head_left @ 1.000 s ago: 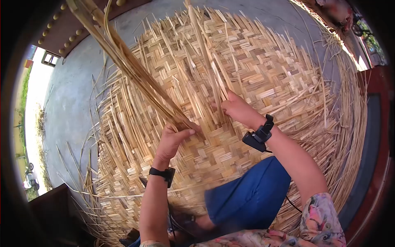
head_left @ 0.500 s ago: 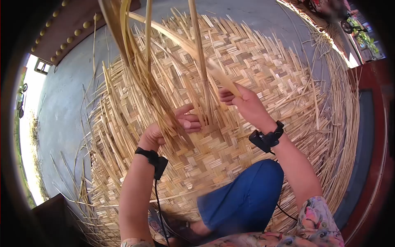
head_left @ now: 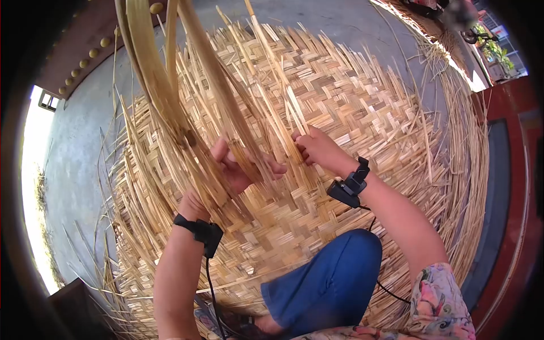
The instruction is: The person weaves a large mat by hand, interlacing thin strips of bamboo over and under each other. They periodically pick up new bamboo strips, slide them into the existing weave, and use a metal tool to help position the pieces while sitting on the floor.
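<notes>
A: Near the camera first, what do you see?

B: Bent knee in blue trousers (head_left: 328, 277), w/ floral sleeve (head_left: 439, 300) at the right. The person sits on the big round woven mat of pale bamboo strips (head_left: 362, 113), which lies flat on the grey concrete floor (head_left: 85, 147).

A: And the hands, vs. half a sec ago?

B: Left hand (head_left: 229, 173) is now turned palm-up and its fingers are curled loosely around the bundle of long loose bamboo strips (head_left: 170, 96). Before, the fingers were stretched out flat beside it. The bundle stands up from the mat and leans toward top left, more gathered than before.

A: Right hand?

B: Right hand (head_left: 317, 148) has come lower and nearer to the left one. It is closed in a pinch on one thin upright bamboo strip (head_left: 294, 110), approx. at the base.

A: Meaning for the work?

B: I judge the lifted strips are held aside while one strip is picked out for the next weave pass.

A: Further away?

B: Dark wooden beam w/ round studs (head_left: 85, 56) at top left, red frame (head_left: 513, 170) at the right.
</notes>
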The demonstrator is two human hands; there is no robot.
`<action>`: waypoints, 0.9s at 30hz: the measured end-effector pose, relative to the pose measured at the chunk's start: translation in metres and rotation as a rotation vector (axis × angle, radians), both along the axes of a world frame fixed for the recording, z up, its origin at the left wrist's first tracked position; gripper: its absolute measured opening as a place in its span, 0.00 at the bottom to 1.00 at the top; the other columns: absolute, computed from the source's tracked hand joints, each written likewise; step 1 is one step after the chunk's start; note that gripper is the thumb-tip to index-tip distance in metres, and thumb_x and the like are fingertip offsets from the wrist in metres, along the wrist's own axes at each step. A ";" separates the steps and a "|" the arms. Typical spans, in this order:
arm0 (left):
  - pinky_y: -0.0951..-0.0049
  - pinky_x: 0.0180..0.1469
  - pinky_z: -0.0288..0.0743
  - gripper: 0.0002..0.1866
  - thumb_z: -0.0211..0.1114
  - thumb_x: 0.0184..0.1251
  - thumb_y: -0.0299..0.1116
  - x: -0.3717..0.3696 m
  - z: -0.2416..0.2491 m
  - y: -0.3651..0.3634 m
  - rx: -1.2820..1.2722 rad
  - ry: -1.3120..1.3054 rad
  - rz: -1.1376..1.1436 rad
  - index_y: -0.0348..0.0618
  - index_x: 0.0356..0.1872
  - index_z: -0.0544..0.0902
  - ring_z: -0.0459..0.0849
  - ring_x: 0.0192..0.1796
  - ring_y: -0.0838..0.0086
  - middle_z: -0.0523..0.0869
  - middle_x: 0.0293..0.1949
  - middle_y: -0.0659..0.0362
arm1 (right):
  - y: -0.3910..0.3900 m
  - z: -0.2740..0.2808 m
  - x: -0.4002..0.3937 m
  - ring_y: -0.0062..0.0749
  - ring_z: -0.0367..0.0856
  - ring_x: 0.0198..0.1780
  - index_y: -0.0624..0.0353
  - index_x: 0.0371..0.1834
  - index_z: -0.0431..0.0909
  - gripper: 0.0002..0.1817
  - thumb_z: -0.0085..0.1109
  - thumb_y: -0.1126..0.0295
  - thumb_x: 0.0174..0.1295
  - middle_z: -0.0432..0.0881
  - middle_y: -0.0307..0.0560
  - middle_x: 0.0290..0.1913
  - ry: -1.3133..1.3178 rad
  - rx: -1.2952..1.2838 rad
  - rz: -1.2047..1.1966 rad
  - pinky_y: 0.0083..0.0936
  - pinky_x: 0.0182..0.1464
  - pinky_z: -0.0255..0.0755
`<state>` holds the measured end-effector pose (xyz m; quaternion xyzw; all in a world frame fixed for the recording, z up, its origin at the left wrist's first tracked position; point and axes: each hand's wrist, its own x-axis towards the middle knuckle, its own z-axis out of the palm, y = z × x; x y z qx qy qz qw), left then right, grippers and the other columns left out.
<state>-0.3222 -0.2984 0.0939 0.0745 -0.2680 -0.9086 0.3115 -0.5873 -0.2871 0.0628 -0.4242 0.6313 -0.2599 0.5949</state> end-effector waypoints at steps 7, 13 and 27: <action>0.54 0.76 0.70 0.38 0.66 0.75 0.47 -0.005 -0.028 -0.024 0.102 -0.273 -0.066 0.32 0.75 0.65 0.77 0.71 0.53 0.76 0.69 0.41 | 0.007 0.055 0.003 0.31 0.85 0.46 0.62 0.57 0.76 0.13 0.49 0.67 0.78 0.84 0.46 0.41 -0.074 0.127 0.205 0.29 0.41 0.80; 0.60 0.51 0.80 0.28 0.76 0.68 0.42 -0.012 -0.019 -0.038 0.019 -0.527 0.544 0.43 0.63 0.76 0.87 0.54 0.61 0.86 0.54 0.53 | -0.031 0.009 -0.007 0.30 0.85 0.49 0.64 0.55 0.81 0.12 0.60 0.76 0.70 0.85 0.44 0.46 -0.120 0.231 0.973 0.31 0.49 0.80; 0.63 0.54 0.84 0.15 0.68 0.71 0.25 0.144 0.042 0.141 0.215 -0.516 1.044 0.42 0.56 0.77 0.90 0.50 0.66 0.88 0.48 0.54 | -0.023 0.071 -0.011 0.22 0.86 0.31 0.62 0.43 0.86 0.09 0.70 0.74 0.60 0.88 0.39 0.31 0.374 -0.039 0.739 0.22 0.35 0.77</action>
